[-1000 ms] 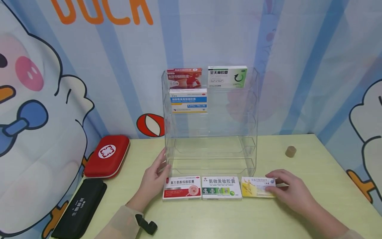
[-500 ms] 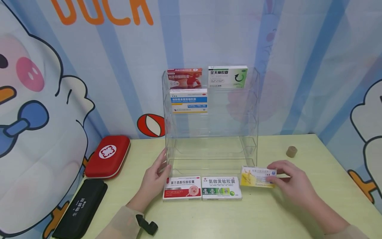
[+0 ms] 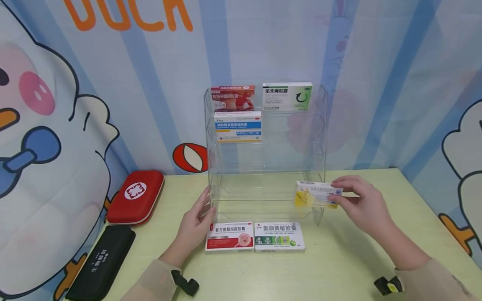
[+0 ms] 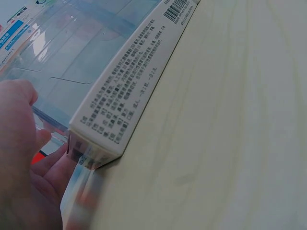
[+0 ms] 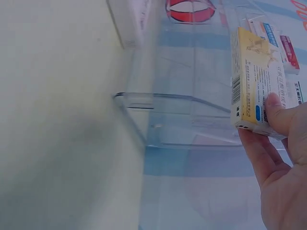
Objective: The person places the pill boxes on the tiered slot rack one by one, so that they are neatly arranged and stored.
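Note:
My right hand (image 3: 361, 203) pinches the right end of a yellow and white box (image 3: 315, 194), raised in front of the lower right part of a clear tiered rack (image 3: 263, 184). The right wrist view shows the thumb on the front of that box (image 5: 259, 81) and fingers behind it. At the rack's lower left side, my left hand (image 3: 194, 228) grips the edge. Two boxes lie side by side before the rack: a red and white one (image 3: 229, 237) and a green and white one (image 3: 279, 236). Higher up stand a red box (image 3: 233, 98), a white-green box (image 3: 287, 97) and a blue-striped box (image 3: 238, 127).
A red zip case (image 3: 135, 196) and a black case (image 3: 101, 262) lie at the left of the table (image 3: 263, 276). A small brown cylinder from earlier is not visible, being behind or beside my right hand. A patterned curtain (image 3: 256, 42) hangs behind the rack.
My right hand has lifted the yellow and white box off the table, up and slightly left to the rack's front. My left hand has stayed on the rack's side.

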Demonstrator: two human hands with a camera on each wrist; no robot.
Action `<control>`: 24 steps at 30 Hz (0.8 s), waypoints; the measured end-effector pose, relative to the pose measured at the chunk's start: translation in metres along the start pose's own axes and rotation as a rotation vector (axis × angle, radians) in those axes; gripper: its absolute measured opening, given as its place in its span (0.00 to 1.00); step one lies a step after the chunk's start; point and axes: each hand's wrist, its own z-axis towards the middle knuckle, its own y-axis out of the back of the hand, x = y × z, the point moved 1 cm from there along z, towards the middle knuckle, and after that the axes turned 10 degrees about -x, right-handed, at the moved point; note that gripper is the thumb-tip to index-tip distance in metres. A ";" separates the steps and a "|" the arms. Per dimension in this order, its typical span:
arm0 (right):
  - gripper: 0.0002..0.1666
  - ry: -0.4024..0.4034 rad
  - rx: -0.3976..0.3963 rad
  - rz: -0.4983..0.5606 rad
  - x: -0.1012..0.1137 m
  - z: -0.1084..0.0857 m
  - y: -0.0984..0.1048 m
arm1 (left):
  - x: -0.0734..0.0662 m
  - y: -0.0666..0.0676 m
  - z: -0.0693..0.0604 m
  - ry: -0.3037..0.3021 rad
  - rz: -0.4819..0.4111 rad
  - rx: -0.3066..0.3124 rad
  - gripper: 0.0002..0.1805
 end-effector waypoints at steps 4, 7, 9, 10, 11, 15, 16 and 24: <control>0.17 -0.008 -0.035 0.017 0.009 0.016 -0.004 | 0.000 0.001 0.000 0.000 -0.002 0.001 0.42; 0.17 -0.006 -0.067 0.063 0.017 0.028 -0.007 | 0.000 0.001 0.000 -0.002 -0.009 0.002 0.42; 0.17 0.006 -0.088 0.084 0.022 0.036 -0.008 | 0.000 0.001 0.000 -0.004 -0.011 0.002 0.42; 0.17 0.013 -0.096 0.089 0.024 0.040 -0.009 | -0.001 0.001 0.000 -0.003 -0.011 0.004 0.41; 0.17 0.020 -0.103 0.098 0.026 0.044 -0.009 | -0.001 0.001 0.000 -0.003 -0.010 0.004 0.41; 0.16 0.045 -0.117 0.093 0.032 0.062 -0.011 | -0.002 0.001 0.000 -0.001 -0.008 0.005 0.42; 0.15 0.048 -0.120 0.095 0.033 0.066 -0.011 | -0.002 0.001 0.000 0.000 -0.006 0.005 0.42; 0.14 0.066 -0.198 0.123 0.045 0.100 -0.009 | -0.003 0.001 -0.001 -0.002 -0.010 0.003 0.42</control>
